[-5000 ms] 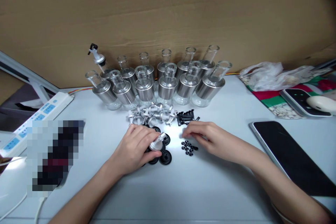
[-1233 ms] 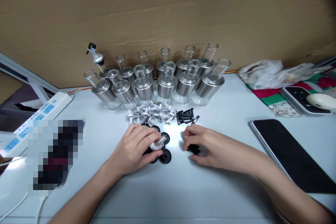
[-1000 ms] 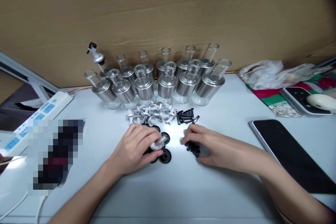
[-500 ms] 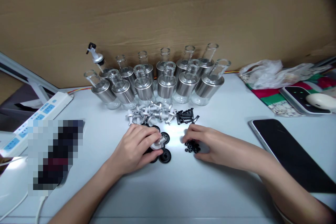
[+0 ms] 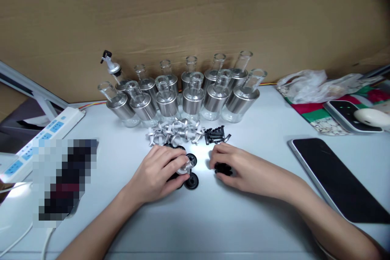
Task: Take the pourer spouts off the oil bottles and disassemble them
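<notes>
My left hand (image 5: 161, 172) is closed on a silver pourer spout (image 5: 186, 166), pinched between thumb and fingers. Beneath and beside that hand lie round black plastic caps (image 5: 191, 180), partly covered by it. My right hand (image 5: 233, 166) hovers low over a small pile of black rings (image 5: 223, 169); its thumb and curled fingers are apart around the pile, and part of it is hidden. Farther back sits a heap of silver pourer spouts (image 5: 175, 132). To its right are several short black levers (image 5: 215, 134).
Two rows of glass bottles with steel sleeves (image 5: 193, 99) stand at the back; one carries a fitted pourer (image 5: 111, 65). A dark phone (image 5: 335, 178) lies at right, a power strip (image 5: 45, 138) at left, and a plastic bag (image 5: 307, 85) at back right.
My right hand's fingers and thumb have drawn closer together over the black rings, covering more of them. My left hand and its spout have barely moved.
</notes>
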A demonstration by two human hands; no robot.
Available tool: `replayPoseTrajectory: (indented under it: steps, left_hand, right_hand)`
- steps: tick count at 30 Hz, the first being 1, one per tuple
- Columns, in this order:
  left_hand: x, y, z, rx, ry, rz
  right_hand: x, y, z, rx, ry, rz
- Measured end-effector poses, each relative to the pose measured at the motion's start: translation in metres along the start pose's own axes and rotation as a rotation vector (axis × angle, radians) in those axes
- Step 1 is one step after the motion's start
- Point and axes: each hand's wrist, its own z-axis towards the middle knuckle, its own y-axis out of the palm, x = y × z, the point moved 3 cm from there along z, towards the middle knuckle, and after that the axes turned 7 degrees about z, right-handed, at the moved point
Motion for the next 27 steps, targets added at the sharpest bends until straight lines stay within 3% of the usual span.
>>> replayPoseTrajectory:
  steps: [6, 11, 20, 27]
  left_hand:
    - [0.005, 0.004, -0.001, -0.011, -0.018, -0.106]
    - [0.015, 0.009, -0.001, -0.001, -0.014, -0.228]
    - [0.017, 0.001, 0.004, 0.046, -0.017, -0.01]
    - [0.019, 0.001, 0.007, 0.002, -0.047, 0.068]
  right_hand:
    - [-0.01, -0.004, 0.0, 0.138, -0.07, 0.098]
    - [-0.022, 0.007, 0.002, 0.221, -0.223, 0.169]
    - [-0.027, 0.008, 0.004, 0.314, -0.278, 0.089]
    - [-0.028, 0.011, 0.004, 0.362, -0.294, 0.035]
